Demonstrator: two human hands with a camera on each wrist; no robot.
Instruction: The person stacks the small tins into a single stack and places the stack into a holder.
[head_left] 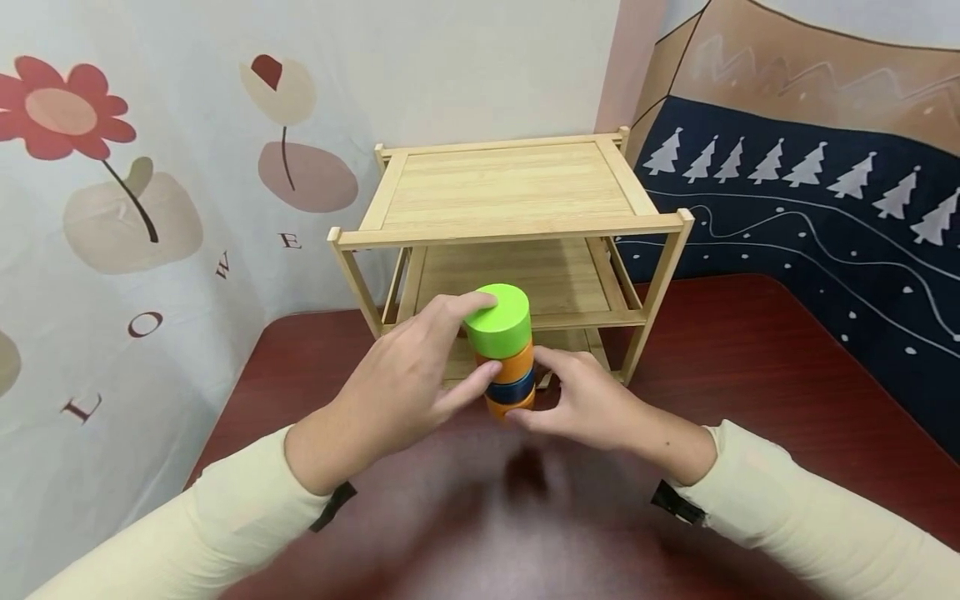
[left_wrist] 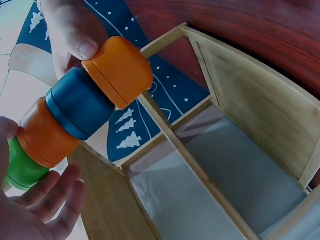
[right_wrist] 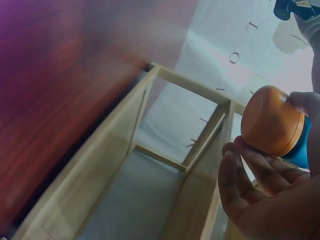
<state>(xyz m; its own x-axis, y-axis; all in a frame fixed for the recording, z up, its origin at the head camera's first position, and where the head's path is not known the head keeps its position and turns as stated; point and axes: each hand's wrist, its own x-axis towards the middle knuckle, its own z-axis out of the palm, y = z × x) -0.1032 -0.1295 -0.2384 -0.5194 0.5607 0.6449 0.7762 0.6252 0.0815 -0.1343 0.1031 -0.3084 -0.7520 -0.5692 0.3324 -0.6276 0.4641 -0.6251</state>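
Both hands hold one stack of round, smooth pieces: a bright green one on top, an orange one, a dark blue one and another orange one at the bottom. My left hand grips the upper end, with its index finger over the green top and its thumb at the upper orange piece. Lower down, my right hand holds the bottom orange piece between thumb and fingers. A dark shadow falls on the table under the stack.
Behind the stack stands a light wooden rack with several shelves. It rests on a dark red-brown table. A pale curtain with flower prints hangs at the left, and a dark blue one with white trees at the right.
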